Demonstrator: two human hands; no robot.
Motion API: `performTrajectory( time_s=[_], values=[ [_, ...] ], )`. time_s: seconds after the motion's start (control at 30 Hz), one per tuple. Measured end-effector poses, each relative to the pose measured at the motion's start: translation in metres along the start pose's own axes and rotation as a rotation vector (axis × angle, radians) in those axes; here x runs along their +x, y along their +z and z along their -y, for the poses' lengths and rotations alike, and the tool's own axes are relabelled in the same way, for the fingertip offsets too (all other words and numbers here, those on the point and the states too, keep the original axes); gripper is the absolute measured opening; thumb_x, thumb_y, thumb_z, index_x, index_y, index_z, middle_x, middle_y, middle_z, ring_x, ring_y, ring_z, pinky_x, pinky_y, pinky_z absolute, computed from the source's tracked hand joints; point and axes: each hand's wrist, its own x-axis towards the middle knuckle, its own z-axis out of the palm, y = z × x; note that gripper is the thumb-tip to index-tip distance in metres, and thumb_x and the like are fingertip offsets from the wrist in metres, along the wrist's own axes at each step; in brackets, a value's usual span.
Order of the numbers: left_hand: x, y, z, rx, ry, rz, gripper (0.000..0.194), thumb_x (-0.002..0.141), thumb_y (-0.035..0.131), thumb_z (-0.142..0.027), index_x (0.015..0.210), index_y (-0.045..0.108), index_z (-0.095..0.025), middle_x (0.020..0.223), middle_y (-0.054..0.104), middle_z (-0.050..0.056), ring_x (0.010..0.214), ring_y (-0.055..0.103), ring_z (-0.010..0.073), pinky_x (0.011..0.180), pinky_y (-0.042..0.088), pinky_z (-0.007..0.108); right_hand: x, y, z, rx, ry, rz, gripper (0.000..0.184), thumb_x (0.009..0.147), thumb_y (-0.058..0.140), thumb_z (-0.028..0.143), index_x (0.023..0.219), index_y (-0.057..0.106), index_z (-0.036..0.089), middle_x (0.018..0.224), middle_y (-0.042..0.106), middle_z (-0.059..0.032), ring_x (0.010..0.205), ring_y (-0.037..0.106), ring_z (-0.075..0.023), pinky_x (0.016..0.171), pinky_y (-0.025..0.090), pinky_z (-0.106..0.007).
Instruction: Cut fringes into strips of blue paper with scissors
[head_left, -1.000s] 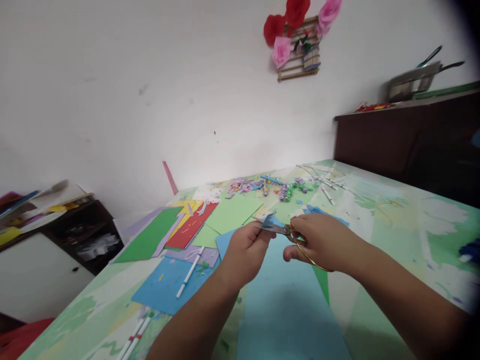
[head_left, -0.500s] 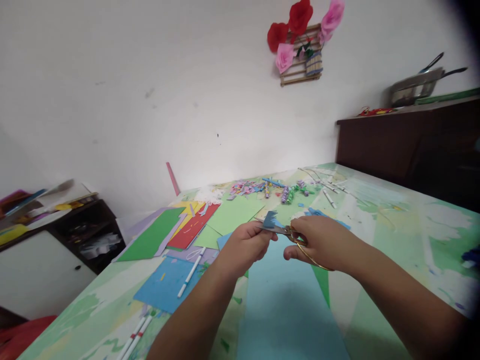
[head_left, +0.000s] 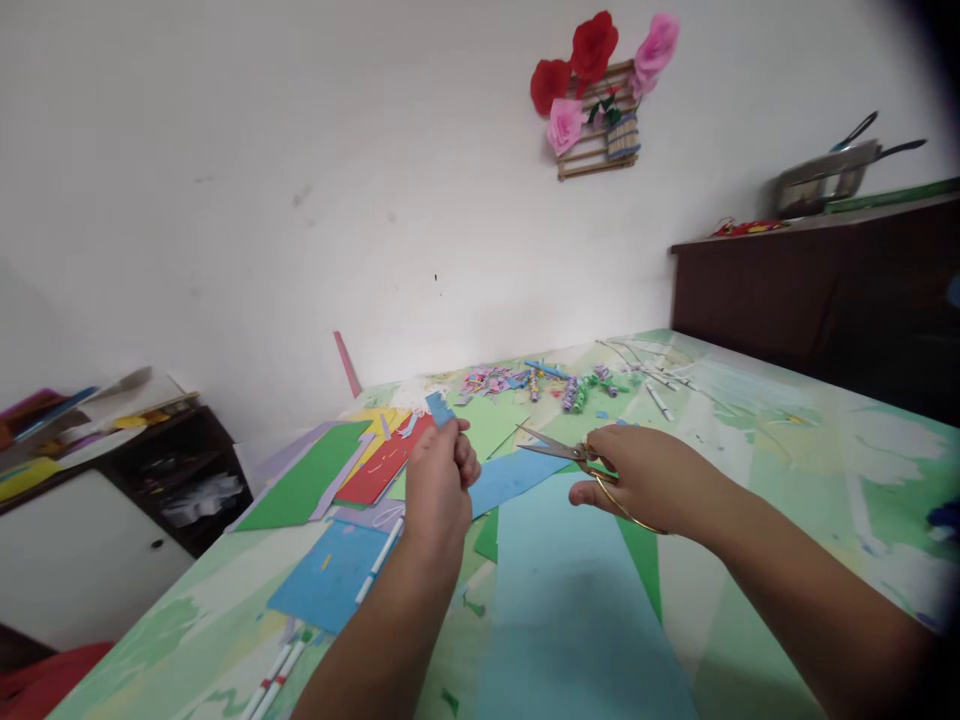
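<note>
My left hand [head_left: 441,468] is closed on a small blue paper piece [head_left: 439,407], whose end sticks out above the fingers. My right hand [head_left: 645,475] grips a pair of scissors [head_left: 574,452] by gold-coloured handles, the blades parted and pointing left. Nothing lies between the blades. Below the scissors lies a large light-blue sheet [head_left: 574,600], with a blue strip of paper [head_left: 510,482] crossing behind its far edge. Green paper [head_left: 641,560] shows at its right side.
Red [head_left: 382,460], green [head_left: 307,475] and yellow sheets are spread at the left, near a blue sheet [head_left: 330,575] and white markers [head_left: 274,680]. Paper scraps [head_left: 491,380] and curled paper pieces [head_left: 577,392] lie at the back. A dark cabinet [head_left: 810,290] stands right.
My left hand has moved left, away from the scissors, carrying the blue paper piece, and has turned upright. The blades have parted more, while my right hand stays almost in place.
</note>
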Motion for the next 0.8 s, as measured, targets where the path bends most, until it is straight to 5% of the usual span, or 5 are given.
performTrajectory(
  time_s=[0.53, 0.8],
  values=[
    [-0.026, 0.007, 0.009, 0.536, -0.075, 0.467, 0.017, 0.082, 0.039, -0.027, 0.076, 0.051, -0.016, 0.054, 0.057, -0.003, 0.035, 0.04, 0.004, 0.036, 0.025, 0.017, -0.008, 0.0, 0.0, 0.118, -0.027, 0.089, 0.038, 0.073, 0.047, 0.059, 0.065, 0.045, 0.021, 0.065, 0.054, -0.0015, 0.055, 0.047, -0.0164, 0.048, 0.027, -0.027],
    [-0.036, 0.009, 0.005, 0.65, -0.011, 0.496, 0.02, 0.084, 0.038, -0.028, 0.071, 0.049, -0.017, 0.053, 0.051, -0.006, 0.04, 0.041, 0.0044, 0.041, 0.031, 0.017, -0.01, -0.005, 0.008, 0.141, -0.034, 0.1, 0.038, 0.072, 0.048, 0.059, 0.065, 0.044, 0.021, 0.066, 0.053, -0.0022, 0.055, 0.045, -0.0155, 0.047, 0.026, -0.025]
  ],
)
